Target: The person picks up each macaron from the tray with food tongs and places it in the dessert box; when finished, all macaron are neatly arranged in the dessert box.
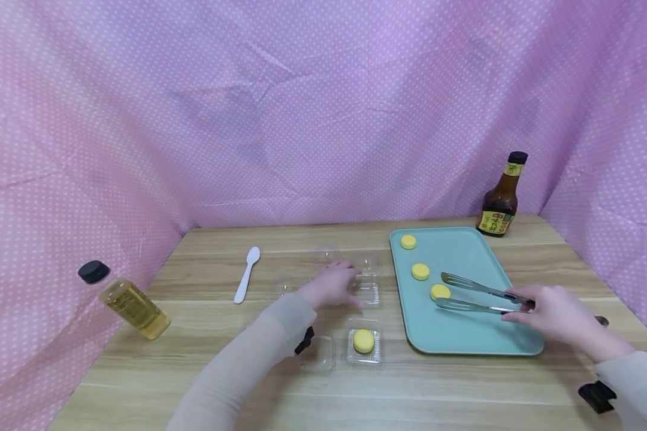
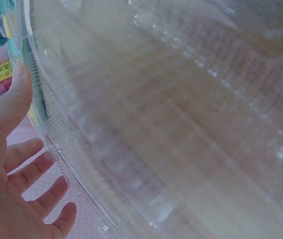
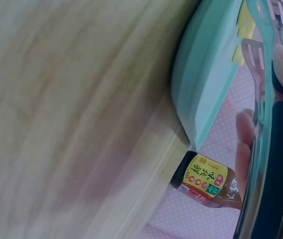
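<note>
"Quick, what counts here?"

"The round yellow cake (image 1: 440,292), right of centre in the head view, on the flat teal rectangular tray (image 1: 463,336). Of the three there, it's lowest in the frame."

"Fingers?"

"Right hand (image 1: 554,310), lower right: fingers curled round slim dark-handled metal tongs (image 1: 466,306). Tong tips apart, one above the cake in the frame, one below. Touching it? Can't tell from here."

"Axis?"

"Tongs run left-right, tips pointing left, a touch up. Cake's round, no long axis. It lies left of the right fingers, at the tips. I'd say the next move turns on that: how far it sits inside that gap."

"Other side?"

"Left hand (image 1: 334,285), mid-frame, fingers spread over clear plastic containers (image 1: 368,293). Contact unclear. Cake's off to its right, past the tray's left edge."

"Nearer hand?"

"Bare fingers, close call. Counting the tongs, the right, easily."
</note>
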`<state>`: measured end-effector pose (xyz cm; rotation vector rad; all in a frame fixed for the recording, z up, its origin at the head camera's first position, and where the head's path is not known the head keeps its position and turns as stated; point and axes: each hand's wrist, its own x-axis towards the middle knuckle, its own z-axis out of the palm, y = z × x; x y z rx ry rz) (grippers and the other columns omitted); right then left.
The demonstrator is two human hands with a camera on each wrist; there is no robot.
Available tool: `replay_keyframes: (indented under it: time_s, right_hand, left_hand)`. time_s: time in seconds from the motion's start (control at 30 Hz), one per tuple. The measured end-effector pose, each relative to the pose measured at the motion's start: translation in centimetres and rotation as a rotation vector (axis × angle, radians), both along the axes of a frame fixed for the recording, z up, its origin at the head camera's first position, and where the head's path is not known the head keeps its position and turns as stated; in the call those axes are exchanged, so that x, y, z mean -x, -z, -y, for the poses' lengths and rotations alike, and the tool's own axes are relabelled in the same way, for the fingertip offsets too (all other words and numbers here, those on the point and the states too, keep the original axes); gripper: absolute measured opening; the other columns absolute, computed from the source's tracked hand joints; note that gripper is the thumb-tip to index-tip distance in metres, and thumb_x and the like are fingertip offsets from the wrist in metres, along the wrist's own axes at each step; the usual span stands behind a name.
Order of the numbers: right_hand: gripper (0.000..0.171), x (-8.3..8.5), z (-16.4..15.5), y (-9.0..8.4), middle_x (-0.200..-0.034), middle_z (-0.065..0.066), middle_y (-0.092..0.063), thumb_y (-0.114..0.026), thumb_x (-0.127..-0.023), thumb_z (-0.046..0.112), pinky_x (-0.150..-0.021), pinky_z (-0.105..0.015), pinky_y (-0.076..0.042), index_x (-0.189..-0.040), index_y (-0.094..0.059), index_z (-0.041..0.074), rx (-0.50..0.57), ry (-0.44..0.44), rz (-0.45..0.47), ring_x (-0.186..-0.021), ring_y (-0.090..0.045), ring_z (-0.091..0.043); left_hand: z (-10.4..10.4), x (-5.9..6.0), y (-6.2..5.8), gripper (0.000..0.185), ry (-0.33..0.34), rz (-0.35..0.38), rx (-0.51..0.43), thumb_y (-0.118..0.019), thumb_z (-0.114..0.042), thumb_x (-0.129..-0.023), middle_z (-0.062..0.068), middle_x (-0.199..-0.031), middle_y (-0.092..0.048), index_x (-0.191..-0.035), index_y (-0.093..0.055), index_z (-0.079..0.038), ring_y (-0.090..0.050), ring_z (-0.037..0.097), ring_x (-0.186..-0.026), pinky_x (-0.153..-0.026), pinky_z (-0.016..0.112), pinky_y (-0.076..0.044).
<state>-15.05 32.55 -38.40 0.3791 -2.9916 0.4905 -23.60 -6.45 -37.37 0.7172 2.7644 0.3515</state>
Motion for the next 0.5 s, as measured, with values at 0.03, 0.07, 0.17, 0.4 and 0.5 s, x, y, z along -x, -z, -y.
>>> replay_keyframes:
  time_s: [0.03, 0.07, 0.17, 0.4, 0.5]
  right_hand:
    - [0.052, 0.07, -0.04, 0.04, -0.064, 0.010, -0.055, -0.080, -0.072, 0.037, -0.043, -0.021, -0.031, -0.108, -0.069, 0.002, -0.004, -0.002, -0.002, -0.053, -0.040, -0.003]
    - [0.051, 0.10, -0.06, 0.08, -0.064, 0.010, -0.056, -0.080, -0.072, 0.037, -0.043, -0.021, -0.031, -0.108, -0.069, 0.003, -0.007, -0.002, -0.006, -0.053, -0.040, -0.003]
    - [0.048, 0.18, -0.08, 0.19, -0.065, 0.011, -0.057, -0.080, -0.072, 0.036, -0.045, -0.022, -0.032, -0.106, -0.070, 0.004, -0.013, -0.007, -0.017, -0.054, -0.041, -0.003]
    - [0.039, 0.22, -0.05, 0.28, -0.062, 0.012, -0.054, -0.080, -0.071, 0.030, -0.047, -0.021, -0.033, -0.101, -0.073, 0.005, -0.014, -0.025, -0.072, -0.055, -0.039, -0.002]
    - [0.038, 0.24, 0.00, 0.26, -0.063, 0.010, -0.056, -0.081, -0.071, 0.029, -0.047, -0.022, -0.033, -0.100, -0.073, 0.005, -0.018, -0.028, -0.090, -0.055, -0.040, -0.002]
  left_hand:
    - [0.01, -0.01, -0.02, 0.080, -0.001, 0.001, -0.001, -0.075, -0.041, -0.075, 0.011, -0.151, -0.034, -0.141, -0.043, -0.011, -0.023, 0.035, -0.142, -0.117, 0.052, -0.015]
    - [0.02, 0.01, -0.01, 0.080, 0.000, 0.003, 0.000, -0.075, -0.041, -0.075, 0.010, -0.151, -0.034, -0.142, -0.042, -0.011, -0.023, 0.035, -0.142, -0.117, 0.052, -0.015]
    - [0.02, 0.02, 0.01, 0.080, 0.003, 0.002, 0.003, -0.075, -0.041, -0.075, 0.010, -0.151, -0.035, -0.141, -0.043, -0.011, -0.023, 0.034, -0.142, -0.117, 0.052, -0.015]
    - [-0.01, 0.03, -0.03, 0.078, 0.014, -0.011, 0.008, -0.075, -0.042, -0.076, 0.010, -0.149, -0.037, -0.140, -0.045, -0.011, -0.026, 0.033, -0.141, -0.117, 0.052, -0.018]
    - [0.00, 0.00, -0.01, 0.078, 0.009, -0.011, 0.007, -0.075, -0.042, -0.075, 0.009, -0.149, -0.037, -0.140, -0.045, -0.011, -0.025, 0.033, -0.141, -0.117, 0.052, -0.017]
